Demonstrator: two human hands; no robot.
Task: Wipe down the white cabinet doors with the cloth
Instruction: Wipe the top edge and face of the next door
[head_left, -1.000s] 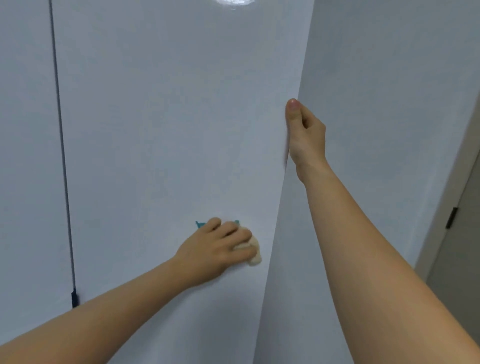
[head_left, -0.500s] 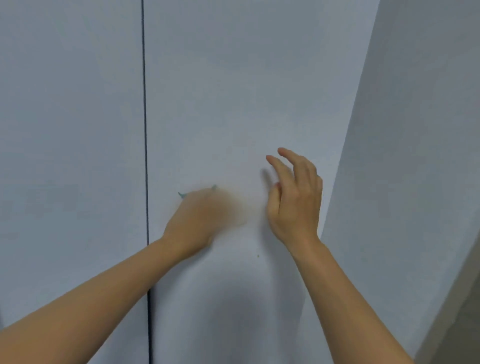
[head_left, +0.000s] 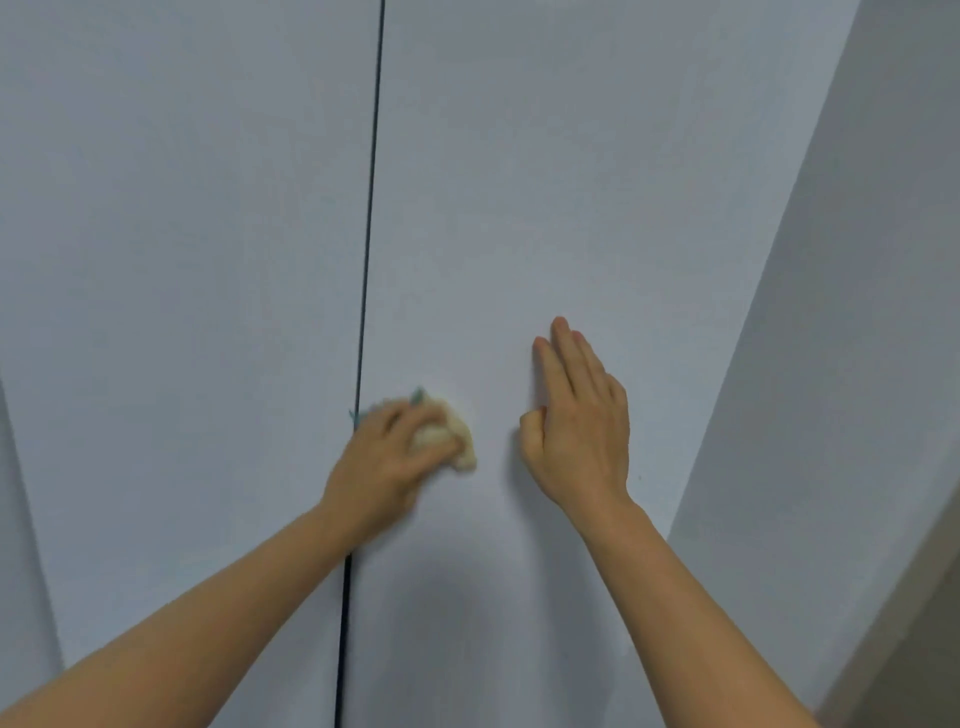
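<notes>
Two white cabinet doors fill the view, split by a thin dark vertical gap: the left door (head_left: 182, 312) and the right door (head_left: 571, 182). My left hand (head_left: 382, 457) presses a crumpled cream cloth (head_left: 457, 434) with a teal edge against the right door, just right of the gap. The hand is blurred. My right hand (head_left: 579, 421) lies flat on the same door, fingers straight and together, pointing up, with nothing in it.
A plain white wall (head_left: 857, 312) meets the right door at a slanted edge on the right. A darker beige strip (head_left: 924, 623) shows at the lower right corner. Another door seam shows at the far left.
My right hand let go of the door's edge and now rests flat on the door, which looks shut. My left hand with the cloth moved left toward the gap. The view shifted left.
</notes>
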